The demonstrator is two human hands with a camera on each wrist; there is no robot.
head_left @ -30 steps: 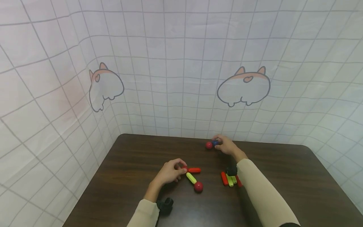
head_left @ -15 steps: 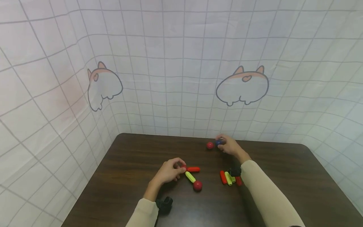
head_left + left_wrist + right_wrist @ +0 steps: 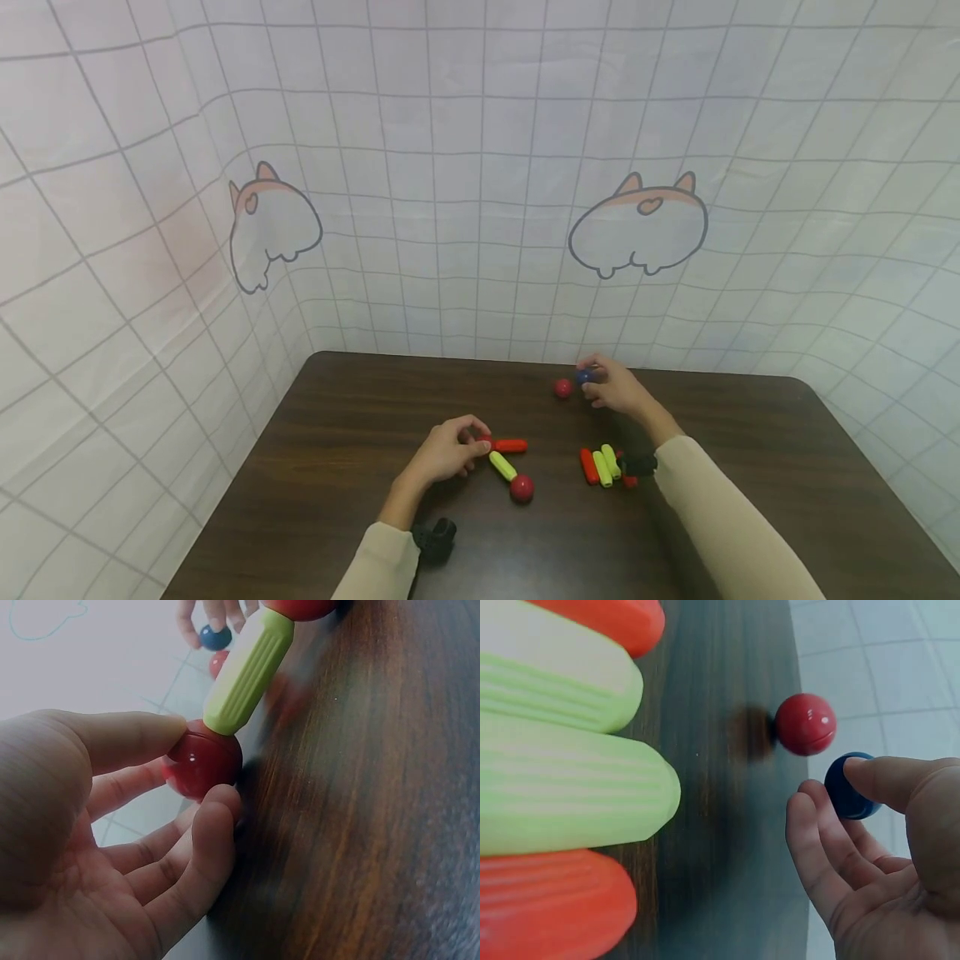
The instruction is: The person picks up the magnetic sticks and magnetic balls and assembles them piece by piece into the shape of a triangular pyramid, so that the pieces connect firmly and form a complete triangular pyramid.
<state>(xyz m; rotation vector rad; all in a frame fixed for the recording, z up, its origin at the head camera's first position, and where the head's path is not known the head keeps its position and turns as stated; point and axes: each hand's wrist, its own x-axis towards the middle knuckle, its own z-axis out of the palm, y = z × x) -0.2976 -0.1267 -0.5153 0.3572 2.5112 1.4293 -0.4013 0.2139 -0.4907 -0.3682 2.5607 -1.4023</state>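
My left hand (image 3: 442,454) pinches a red ball (image 3: 202,761) between thumb and fingers, low over the dark wooden table. From that ball extend a red ribbed rod (image 3: 511,446) and a yellow-green ribbed rod (image 3: 251,671). At the yellow-green rod's other end is a second red ball (image 3: 522,488). Toward the table's far edge, my right hand (image 3: 618,390) holds a blue ball (image 3: 849,787) with the thumb on one side and fingers on the other. A loose red ball (image 3: 805,724) sits just left of the blue one in the head view.
Several loose rods, such as a red rod (image 3: 588,466) and a yellow-green rod (image 3: 602,469), lie side by side near my right wrist, whose black camera (image 3: 637,465) partly covers them. A white grid-patterned curtain (image 3: 480,208) hangs behind the dark table (image 3: 360,400).
My right hand has shifted right with the blue ball. The loose red ball has moved slightly right too, now with a small gap from the blue one. My left hand keeps its hold.
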